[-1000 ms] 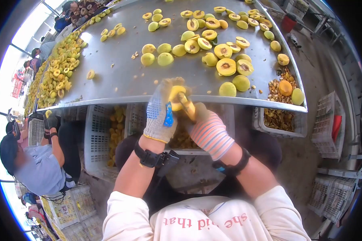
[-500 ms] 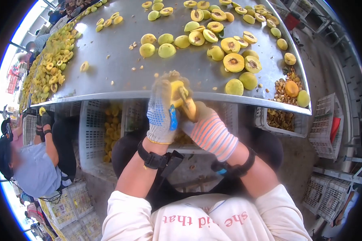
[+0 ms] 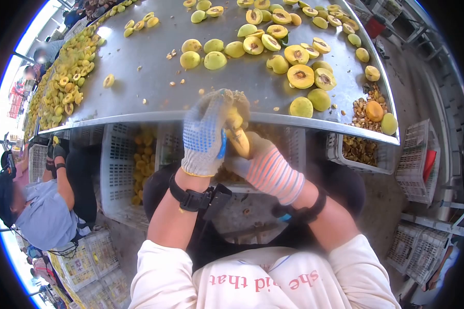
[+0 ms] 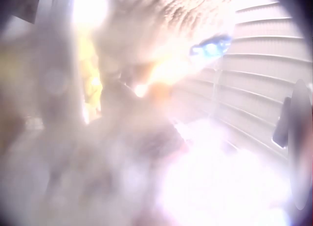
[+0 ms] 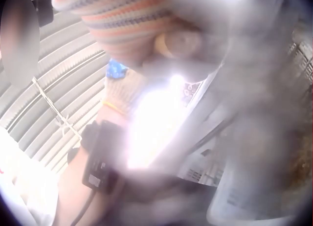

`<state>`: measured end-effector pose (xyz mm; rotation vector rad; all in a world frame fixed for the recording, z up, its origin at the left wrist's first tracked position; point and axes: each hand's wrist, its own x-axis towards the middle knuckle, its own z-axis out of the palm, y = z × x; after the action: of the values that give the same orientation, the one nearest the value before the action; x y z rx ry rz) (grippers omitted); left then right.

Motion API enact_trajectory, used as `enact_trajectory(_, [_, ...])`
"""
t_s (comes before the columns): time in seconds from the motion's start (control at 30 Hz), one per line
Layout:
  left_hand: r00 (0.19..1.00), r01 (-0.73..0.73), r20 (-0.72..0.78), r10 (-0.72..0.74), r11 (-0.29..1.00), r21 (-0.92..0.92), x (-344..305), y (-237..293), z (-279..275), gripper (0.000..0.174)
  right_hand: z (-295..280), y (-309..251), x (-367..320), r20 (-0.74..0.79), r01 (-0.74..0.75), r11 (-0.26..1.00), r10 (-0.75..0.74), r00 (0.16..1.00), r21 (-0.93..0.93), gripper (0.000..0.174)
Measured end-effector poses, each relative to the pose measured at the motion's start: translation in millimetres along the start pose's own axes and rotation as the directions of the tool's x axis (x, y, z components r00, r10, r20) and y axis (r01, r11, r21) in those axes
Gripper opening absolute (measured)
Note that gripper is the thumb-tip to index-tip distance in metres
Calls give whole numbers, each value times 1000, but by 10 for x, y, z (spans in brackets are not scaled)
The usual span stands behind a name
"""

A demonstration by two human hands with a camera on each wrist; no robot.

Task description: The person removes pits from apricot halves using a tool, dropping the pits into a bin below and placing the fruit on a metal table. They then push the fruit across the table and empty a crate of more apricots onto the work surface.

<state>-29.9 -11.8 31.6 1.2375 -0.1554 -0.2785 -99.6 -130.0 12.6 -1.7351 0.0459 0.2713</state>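
Observation:
My left hand (image 3: 205,136), in a grey glove with blue dots, grips a yellow stone-fruit half (image 3: 234,117) at the table's near edge. Its fingers cover most of the fruit. Beside it, my right hand (image 3: 268,165), in a striped glove, holds a yellow-handled tool (image 3: 241,144) with a dark narrow part, its upper end right at the fruit. A strip of blue (image 3: 222,146) shows at the left thumb. Glare and blur wash out both wrist views; the striped glove (image 5: 132,25) shows in the right one.
Halved and whole yellow-green fruits (image 3: 300,76) lie across the metal table (image 3: 154,82), with a heap (image 3: 67,90) at left. Small pits (image 3: 363,114) gather at the right corner. Crates (image 3: 121,170) stand under the near edge, and another person (image 3: 49,216) sits at left.
My left hand has turned, so its back faces the camera more and less of the fruit shows. Both hands stay together at the table edge. The head view has shifted slightly.

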Motion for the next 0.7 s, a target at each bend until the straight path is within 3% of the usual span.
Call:
enact_trajectory(0.03, [1000, 10, 29, -10, 1000, 16, 0, 2, -7, 34, -26, -21, -16, 79, -14, 978, -3, 997, 210, 42])
enact_trajectory(0.1, [996, 22, 89, -27, 998, 53, 12, 13, -36, 34, -92, -61, -56, 210, -174, 916, 102, 972, 361, 37])
enact_trajectory(0.17, [995, 64, 70, -70, 995, 73, 27, 15, -44, 36, -200, -306, -100, 322, -327, 894, 226, 919, 307, 33])
enact_trajectory(0.2, [994, 87, 60, -92, 993, 82, 30, 7, -48, 37, -200, -306, -98, 354, -329, 886, 208, 912, 327, 31])
enact_trajectory(0.3, [944, 133, 319, -89, 984, -120, 109, -104, -178, 44, -206, -264, -113, 418, -351, 852, 177, 891, 389, 25])
enact_trajectory(0.6, [945, 287, 245, -216, 908, -305, -60, -24, 13, 52, -303, -153, -250, 467, -357, 804, 113, 877, 476, 18])
enact_trajectory(0.7, [964, 265, 131, -231, 804, -532, -44, -7, 11, 50, -383, -101, -323, 514, -333, 830, 66, 855, 447, 19])
